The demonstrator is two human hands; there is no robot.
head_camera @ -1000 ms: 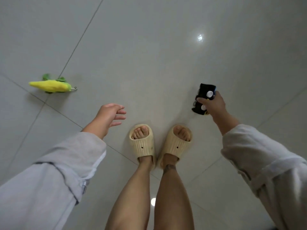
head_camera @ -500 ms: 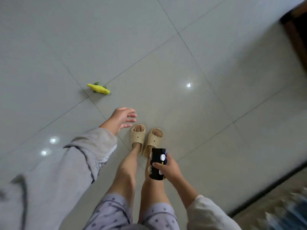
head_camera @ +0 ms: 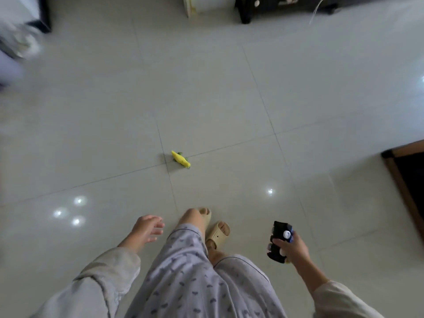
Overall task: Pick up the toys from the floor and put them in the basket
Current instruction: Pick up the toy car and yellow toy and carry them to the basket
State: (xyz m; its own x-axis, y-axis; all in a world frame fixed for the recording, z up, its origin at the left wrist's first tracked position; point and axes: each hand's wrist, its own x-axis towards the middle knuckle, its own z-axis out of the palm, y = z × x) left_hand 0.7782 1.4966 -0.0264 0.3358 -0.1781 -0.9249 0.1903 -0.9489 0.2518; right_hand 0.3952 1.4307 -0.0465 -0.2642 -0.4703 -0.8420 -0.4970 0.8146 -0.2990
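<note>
My right hand (head_camera: 292, 247) grips a black toy car (head_camera: 278, 241) with white wheels, held at hip height at the lower right. My left hand (head_camera: 146, 230) hangs open and empty, fingers spread, at the lower left of centre. A small yellow-and-green plush toy (head_camera: 180, 159) lies on the tiled floor ahead of my feet, well out of reach of both hands. No basket is in view.
Pale tiled floor (head_camera: 229, 99) stretches ahead. Dark furniture legs (head_camera: 246, 12) stand at the top. A dark wood-framed edge (head_camera: 403, 171) runs along the right. A blurred grey shape (head_camera: 18, 42) sits at the top left. My sandalled feet (head_camera: 218, 230) are below centre.
I have stood up from a crouch and the view has swung outward. The yellow plush now lies farther ahead. My right hand still holds the toy car, now out to the right.
</note>
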